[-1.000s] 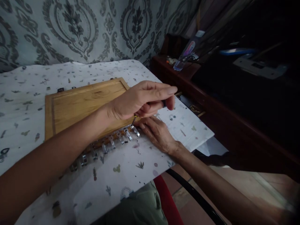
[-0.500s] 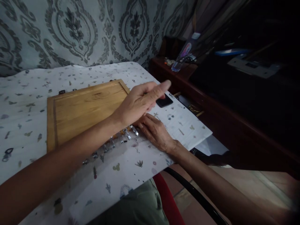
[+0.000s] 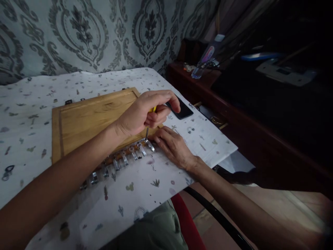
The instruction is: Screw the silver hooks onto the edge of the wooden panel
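My left hand point(image 3: 153, 109) is closed around a screwdriver whose yellow handle point(image 3: 154, 109) shows between the fingers. Its thin metal shaft point(image 3: 147, 132) points down, the tip at the last metal clip on the right. A row of shiny metal clips point(image 3: 125, 159) runs along the near edge of a framed wooden panel point(image 3: 96, 111), which lies flat on the table. Fingers bent together, my right hand point(image 3: 174, 146) grips the panel's near right corner beside that last clip. Its fingertips are partly hidden.
A patterned white cloth point(image 3: 140, 198) covers the table. Beyond my left hand lies a black phone point(image 3: 185, 110). To the right stands a dark wooden cabinet point(image 3: 247, 128) with an open drawer and a plastic bottle point(image 3: 206, 57) on top. A patterned curtain point(image 3: 117, 34) hangs behind.
My left hand has turned and lowered, its fingers curling around the screwdriver, whose shaft now shows upright at the end clip. My right hand stays at the panel's corner.
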The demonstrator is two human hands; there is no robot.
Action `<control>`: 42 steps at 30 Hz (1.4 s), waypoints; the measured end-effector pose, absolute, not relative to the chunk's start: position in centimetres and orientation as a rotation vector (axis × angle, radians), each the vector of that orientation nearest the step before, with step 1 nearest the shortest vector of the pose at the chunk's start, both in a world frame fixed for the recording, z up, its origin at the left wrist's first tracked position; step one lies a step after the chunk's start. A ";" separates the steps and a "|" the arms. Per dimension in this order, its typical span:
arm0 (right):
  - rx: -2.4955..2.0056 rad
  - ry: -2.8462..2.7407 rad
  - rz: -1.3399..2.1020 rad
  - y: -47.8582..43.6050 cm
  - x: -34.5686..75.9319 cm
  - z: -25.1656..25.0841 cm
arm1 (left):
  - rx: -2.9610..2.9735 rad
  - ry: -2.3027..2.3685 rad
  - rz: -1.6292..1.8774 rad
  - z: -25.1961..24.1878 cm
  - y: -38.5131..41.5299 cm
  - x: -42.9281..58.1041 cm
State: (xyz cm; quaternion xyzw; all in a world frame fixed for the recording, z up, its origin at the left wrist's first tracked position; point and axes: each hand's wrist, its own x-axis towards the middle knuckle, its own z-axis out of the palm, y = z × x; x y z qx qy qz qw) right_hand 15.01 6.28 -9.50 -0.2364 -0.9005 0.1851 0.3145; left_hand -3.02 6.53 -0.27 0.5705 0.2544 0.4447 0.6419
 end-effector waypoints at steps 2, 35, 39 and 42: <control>-0.648 -2.371 0.502 6.2 15.1 -9.4 | 1.280 0.610 1.055 -0.2 6.4 -3.3; -0.661 -2.362 0.598 6.1 15.0 -9.3 | 1.280 0.771 1.369 -0.5 4.0 -1.9; -0.645 -2.363 0.573 6.1 15.1 -9.3 | 1.325 0.765 1.311 -0.1 3.9 -2.1; -0.646 -2.372 0.550 6.1 15.1 -9.1 | 1.330 0.882 1.343 0.4 3.8 -1.8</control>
